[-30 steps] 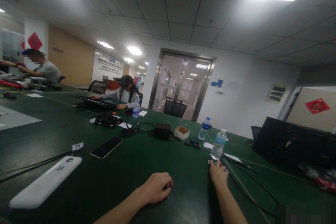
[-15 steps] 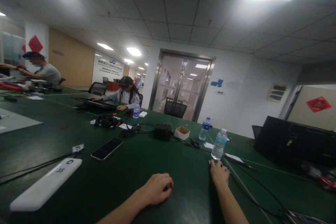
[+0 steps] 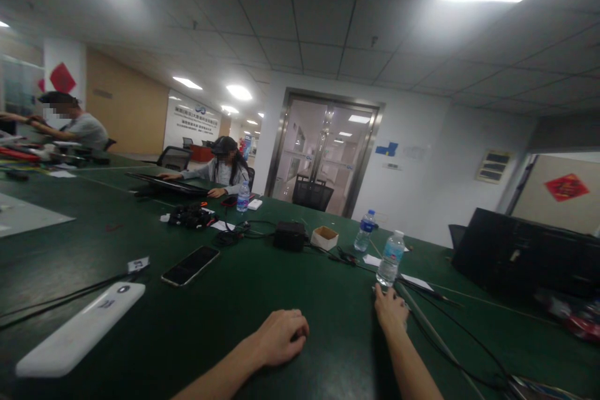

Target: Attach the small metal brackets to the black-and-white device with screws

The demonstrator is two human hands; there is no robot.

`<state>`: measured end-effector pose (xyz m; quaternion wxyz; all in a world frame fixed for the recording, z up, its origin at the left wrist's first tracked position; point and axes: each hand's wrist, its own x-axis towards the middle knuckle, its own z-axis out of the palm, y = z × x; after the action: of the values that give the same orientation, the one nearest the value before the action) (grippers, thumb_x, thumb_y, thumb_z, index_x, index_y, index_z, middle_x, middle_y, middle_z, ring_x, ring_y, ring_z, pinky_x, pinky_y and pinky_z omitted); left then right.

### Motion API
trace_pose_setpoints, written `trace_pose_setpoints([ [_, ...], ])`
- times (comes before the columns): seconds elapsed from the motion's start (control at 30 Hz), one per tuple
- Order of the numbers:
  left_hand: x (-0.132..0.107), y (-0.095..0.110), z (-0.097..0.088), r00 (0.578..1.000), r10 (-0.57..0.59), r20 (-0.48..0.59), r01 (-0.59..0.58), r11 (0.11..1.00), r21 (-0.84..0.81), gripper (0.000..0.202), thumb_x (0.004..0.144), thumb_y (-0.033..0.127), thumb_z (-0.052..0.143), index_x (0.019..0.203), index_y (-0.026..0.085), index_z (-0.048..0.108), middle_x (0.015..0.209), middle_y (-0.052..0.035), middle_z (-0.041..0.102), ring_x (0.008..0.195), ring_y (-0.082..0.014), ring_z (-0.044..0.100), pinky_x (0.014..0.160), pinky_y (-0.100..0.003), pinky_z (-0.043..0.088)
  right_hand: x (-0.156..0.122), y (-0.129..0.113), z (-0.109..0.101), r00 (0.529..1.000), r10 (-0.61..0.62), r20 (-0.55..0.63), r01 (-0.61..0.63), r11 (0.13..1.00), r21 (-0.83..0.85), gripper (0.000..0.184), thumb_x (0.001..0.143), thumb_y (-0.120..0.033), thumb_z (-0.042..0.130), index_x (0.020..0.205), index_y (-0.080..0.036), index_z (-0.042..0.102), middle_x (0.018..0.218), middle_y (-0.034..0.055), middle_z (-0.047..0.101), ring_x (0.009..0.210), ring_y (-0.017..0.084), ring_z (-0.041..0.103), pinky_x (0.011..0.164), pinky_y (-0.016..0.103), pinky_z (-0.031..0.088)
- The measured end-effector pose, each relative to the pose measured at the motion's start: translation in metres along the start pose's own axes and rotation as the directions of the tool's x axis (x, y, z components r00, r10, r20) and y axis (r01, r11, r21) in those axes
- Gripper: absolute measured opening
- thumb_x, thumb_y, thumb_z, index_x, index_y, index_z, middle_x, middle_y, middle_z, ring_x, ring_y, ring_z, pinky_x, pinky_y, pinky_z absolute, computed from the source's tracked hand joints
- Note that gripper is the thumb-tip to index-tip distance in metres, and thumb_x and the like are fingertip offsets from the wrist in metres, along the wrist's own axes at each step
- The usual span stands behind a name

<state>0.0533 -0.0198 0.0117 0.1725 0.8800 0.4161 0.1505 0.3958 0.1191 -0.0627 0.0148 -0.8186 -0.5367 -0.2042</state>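
My left hand rests on the green table, fingers loosely curled in and the thumb below them. Nothing shows in the gap between thumb and fingers. Farther right, my right hand lies palm down, its fingers bent over something small and pale that mostly hides beneath them; I cannot make out what it is. Just beyond those fingertips stands a clear water bottle with a pale blue label, upright and capped. Behind it to the left is a second bottle with a dark blue label.
A phone and a long white case lie to the left. Ahead are a black box, a small open carton and cables. At right stands a black monitor. Two people sit across the table, one at a dark panel.
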Motion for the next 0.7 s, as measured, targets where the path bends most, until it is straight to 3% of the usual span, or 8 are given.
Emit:
trace_pose_setpoints([
  [0.43, 0.0029, -0.0076, 0.0061, 0.999, 0.048, -0.017, -0.048, 0.999, 0.002, 0.017, 0.090, 0.021, 0.052, 0.102, 0.022, 0.064, 0.100, -0.0021, 0.064, 0.089, -0.0171, 0.061, 0.077, -0.027, 0.047, -0.0054, 0.0068, -0.0080, 0.999, -0.021, 0.032, 0.020, 0.999, 0.050, 0.047, 0.097, -0.017, 0.027, 0.138, -0.028, 0.047, 0.125, 0.0176, 0.051, 0.104, 0.031, 0.057, 0.074, 0.040, 0.043],
  [0.7, 0.0020, -0.0019, 0.0007, 1.000, 0.003, 0.013, -0.003, 1.000, 0.003, 0.017, 0.090, 0.022, 0.051, 0.102, 0.023, 0.064, 0.101, -0.0019, 0.063, 0.091, -0.0178, 0.061, 0.078, -0.028, 0.047, -0.0056, 0.0102, -0.0106, 0.994, -0.029, 0.107, 0.017, 0.994, 0.110, 0.047, 0.097, -0.017, 0.024, 0.135, -0.029, 0.049, 0.130, 0.0166, 0.047, 0.114, 0.033, 0.053, 0.081, 0.043, 0.043],
])
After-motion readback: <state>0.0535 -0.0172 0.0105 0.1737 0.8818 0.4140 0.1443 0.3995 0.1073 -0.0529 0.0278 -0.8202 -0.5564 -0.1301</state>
